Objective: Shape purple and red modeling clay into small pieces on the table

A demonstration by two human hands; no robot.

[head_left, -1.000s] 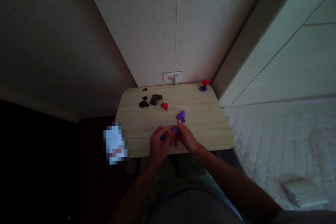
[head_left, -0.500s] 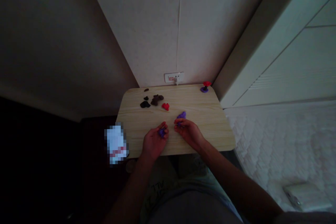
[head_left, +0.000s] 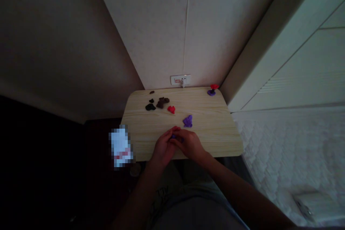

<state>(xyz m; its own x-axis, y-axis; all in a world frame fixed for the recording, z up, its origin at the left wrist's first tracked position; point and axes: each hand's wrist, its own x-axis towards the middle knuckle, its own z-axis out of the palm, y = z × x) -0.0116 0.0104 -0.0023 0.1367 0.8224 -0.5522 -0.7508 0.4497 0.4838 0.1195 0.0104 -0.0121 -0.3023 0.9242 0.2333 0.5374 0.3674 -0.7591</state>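
Observation:
Near the front edge of the table point(head_left: 215, 136), my left hand point(head_left: 163, 147) and my right hand point(head_left: 192, 145) are together around a piece of purple modelling clay point(head_left: 174, 136). My left hand cups it from the left, and the fingers of my right hand pinch at it from the right. Most of that piece is hidden by the fingers. Just beyond my right hand lies a larger purple clay lump point(head_left: 188, 121), untouched. Farther back sits a red clay lump point(head_left: 171, 109), with brown clay point(head_left: 161, 103) and black clay point(head_left: 150, 107) to its left.
At the far right corner stands a small clay figure point(head_left: 212, 90) with a red top, dark stem and purple base. A wall socket point(head_left: 180, 79) with a plug is behind the table. A blurred bright panel point(head_left: 121, 147) is at the left edge, a quilted mattress point(head_left: 291, 151) at right.
My right hand has left the purple lump on the table and moved left to meet my left hand. Both now work on the purple piece; the view shifted slightly.

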